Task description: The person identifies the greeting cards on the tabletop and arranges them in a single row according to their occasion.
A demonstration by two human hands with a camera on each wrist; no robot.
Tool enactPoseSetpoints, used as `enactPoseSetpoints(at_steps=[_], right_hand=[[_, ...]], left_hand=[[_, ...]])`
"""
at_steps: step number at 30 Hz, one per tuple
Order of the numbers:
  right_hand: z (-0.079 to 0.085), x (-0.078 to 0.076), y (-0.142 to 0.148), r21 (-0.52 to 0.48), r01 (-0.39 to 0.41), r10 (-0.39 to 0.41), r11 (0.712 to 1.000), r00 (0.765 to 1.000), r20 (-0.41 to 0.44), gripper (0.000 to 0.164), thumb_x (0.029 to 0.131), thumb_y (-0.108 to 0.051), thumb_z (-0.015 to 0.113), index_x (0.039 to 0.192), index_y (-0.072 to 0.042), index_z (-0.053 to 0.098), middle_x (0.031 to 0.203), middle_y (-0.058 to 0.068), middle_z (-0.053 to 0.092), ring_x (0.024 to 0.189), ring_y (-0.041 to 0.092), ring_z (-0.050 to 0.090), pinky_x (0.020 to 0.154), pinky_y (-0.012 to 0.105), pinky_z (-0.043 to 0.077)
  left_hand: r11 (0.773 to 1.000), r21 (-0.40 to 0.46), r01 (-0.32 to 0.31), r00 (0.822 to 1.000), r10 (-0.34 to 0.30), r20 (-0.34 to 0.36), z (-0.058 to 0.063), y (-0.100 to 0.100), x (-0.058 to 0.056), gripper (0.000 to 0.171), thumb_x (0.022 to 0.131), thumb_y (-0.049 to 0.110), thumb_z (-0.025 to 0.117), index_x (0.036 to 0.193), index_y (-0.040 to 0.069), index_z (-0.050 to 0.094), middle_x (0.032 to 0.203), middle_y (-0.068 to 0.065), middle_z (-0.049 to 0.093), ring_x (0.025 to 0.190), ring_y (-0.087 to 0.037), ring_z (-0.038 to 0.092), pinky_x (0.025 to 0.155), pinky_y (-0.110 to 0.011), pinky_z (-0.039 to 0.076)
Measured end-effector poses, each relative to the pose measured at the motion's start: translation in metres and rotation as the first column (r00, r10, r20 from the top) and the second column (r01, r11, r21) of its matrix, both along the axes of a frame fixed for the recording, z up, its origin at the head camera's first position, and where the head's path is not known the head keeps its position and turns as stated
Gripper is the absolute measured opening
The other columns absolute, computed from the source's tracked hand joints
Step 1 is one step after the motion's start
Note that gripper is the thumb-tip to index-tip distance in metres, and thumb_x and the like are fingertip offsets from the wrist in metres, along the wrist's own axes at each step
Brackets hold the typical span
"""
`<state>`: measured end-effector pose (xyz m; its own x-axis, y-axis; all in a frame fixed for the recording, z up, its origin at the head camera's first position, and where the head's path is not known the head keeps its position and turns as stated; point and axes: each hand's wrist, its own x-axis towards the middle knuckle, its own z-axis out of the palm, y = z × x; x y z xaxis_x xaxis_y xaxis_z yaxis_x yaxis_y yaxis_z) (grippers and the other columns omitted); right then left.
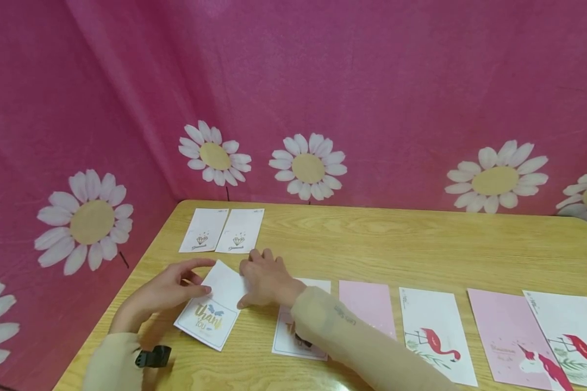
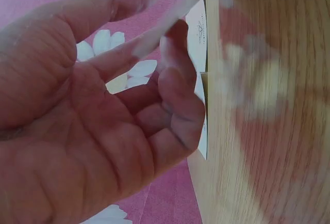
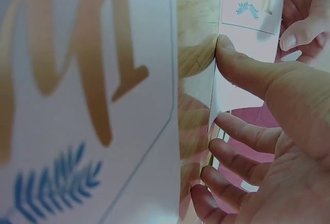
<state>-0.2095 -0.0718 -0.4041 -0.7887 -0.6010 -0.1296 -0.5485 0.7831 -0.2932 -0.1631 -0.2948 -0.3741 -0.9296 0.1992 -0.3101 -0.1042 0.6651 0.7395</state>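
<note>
A white "Thank You" card (image 1: 210, 309) lies at a tilt before me, its left side raised off the table in the left wrist view. My left hand (image 1: 181, 285) holds its left edge, thumb on the upper side and fingers curled at the far corner. At the right edge is my right hand (image 1: 266, 279), palm down; its thumb (image 3: 242, 66) touches that edge and its spread fingers reach the far corner. A second "Thank You" card (image 1: 300, 347) is partly hidden by my right forearm. Just beyond the hands lie two white diamond cards (image 1: 238, 233).
To the right stand a pink card (image 1: 367, 304), a white flamingo card (image 1: 437, 331), a pink unicorn card (image 1: 513, 336) and another flamingo card (image 1: 569, 336), which overlaps the unicorn one. The wooden table (image 1: 372, 233) meets a pink flowered curtain (image 1: 372, 108) at the back.
</note>
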Motion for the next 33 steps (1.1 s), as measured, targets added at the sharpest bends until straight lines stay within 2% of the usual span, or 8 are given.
enactPoseSetpoints(at_steps=[7, 13, 16, 21, 25, 29, 33], right_hand=[[-0.003, 0.003, 0.002, -0.037, 0.008, -0.008, 0.999, 1.000, -0.002, 0.062, 0.077, -0.053, 0.086, 0.125, -0.020, 0.067, 0.129, 0.004, 0.057, 0.111, 0.024, 0.048, 0.092, 0.044, 0.045], [-0.004, 0.005, 0.007, -0.073, 0.000, 0.000, 0.997, 1.000, -0.003, 0.063, 0.079, -0.053, 0.084, 0.130, -0.021, 0.065, 0.132, 0.003, 0.059, 0.115, 0.023, 0.050, 0.093, 0.044, 0.045], [-0.003, 0.005, 0.010, -0.115, 0.003, -0.003, 0.993, 1.000, 0.002, 0.063, 0.083, -0.050, 0.082, 0.134, -0.018, 0.064, 0.129, 0.004, 0.060, 0.113, 0.022, 0.052, 0.093, 0.042, 0.046], [0.000, 0.006, 0.020, -0.220, 0.029, -0.022, 0.975, 0.999, 0.033, 0.063, 0.091, -0.044, 0.075, 0.144, -0.016, 0.057, 0.129, 0.008, 0.060, 0.105, 0.020, 0.054, 0.088, 0.037, 0.051], [0.007, 0.006, 0.031, -0.340, 0.110, -0.077, 0.934, 0.991, 0.108, 0.064, 0.095, -0.037, 0.071, 0.151, -0.017, 0.048, 0.135, 0.013, 0.054, 0.109, 0.022, 0.055, 0.089, 0.035, 0.053], [0.015, 0.004, 0.044, -0.454, 0.195, -0.126, 0.869, 0.976, 0.179, 0.065, 0.096, -0.033, 0.069, 0.153, -0.014, 0.045, 0.135, 0.015, 0.053, 0.107, 0.023, 0.056, 0.091, 0.038, 0.053], [0.018, 0.003, 0.057, -0.553, 0.253, -0.133, 0.794, 0.960, 0.247, 0.065, 0.095, -0.028, 0.069, 0.153, -0.010, 0.045, 0.127, 0.013, 0.060, 0.100, 0.020, 0.062, 0.087, 0.035, 0.054]], left_hand=[[1.000, 0.012, -0.013, 1.000, 0.013, -0.010, -0.003, -0.002, 0.003, 0.051, 0.099, 0.017, 0.066, 0.147, 0.008, 0.053, 0.105, -0.012, 0.066, 0.092, -0.021, 0.059, 0.073, -0.029, 0.051], [0.998, 0.031, -0.045, 0.999, 0.046, -0.022, -0.002, -0.001, 0.004, 0.048, 0.099, 0.015, 0.065, 0.145, 0.006, 0.053, 0.104, -0.012, 0.064, 0.086, -0.019, 0.059, 0.068, -0.028, 0.050], [0.997, 0.051, -0.060, 0.997, 0.062, -0.036, 0.000, 0.001, 0.005, 0.049, 0.099, 0.013, 0.065, 0.145, 0.006, 0.052, 0.104, -0.013, 0.063, 0.084, -0.020, 0.059, 0.067, -0.028, 0.051], [0.989, 0.086, -0.121, 0.990, 0.126, -0.056, 0.004, 0.006, 0.004, 0.051, 0.098, 0.013, 0.066, 0.147, 0.007, 0.051, 0.109, -0.015, 0.063, 0.086, -0.019, 0.062, 0.069, -0.027, 0.054], [0.976, 0.128, -0.178, 0.976, 0.192, -0.106, 0.003, 0.016, 0.000, 0.051, 0.099, 0.015, 0.066, 0.148, 0.009, 0.051, 0.113, -0.017, 0.064, 0.087, -0.017, 0.063, 0.071, -0.025, 0.055], [0.952, 0.196, -0.234, 0.954, 0.264, -0.143, 0.002, 0.030, -0.006, 0.050, 0.099, 0.016, 0.066, 0.147, 0.011, 0.052, 0.114, -0.015, 0.064, 0.086, -0.011, 0.064, 0.073, -0.024, 0.056], [0.929, 0.262, -0.262, 0.937, 0.310, -0.161, 0.003, 0.044, -0.012, 0.046, 0.100, 0.014, 0.065, 0.144, 0.012, 0.054, 0.110, -0.010, 0.063, 0.083, -0.008, 0.063, 0.073, -0.023, 0.057]])
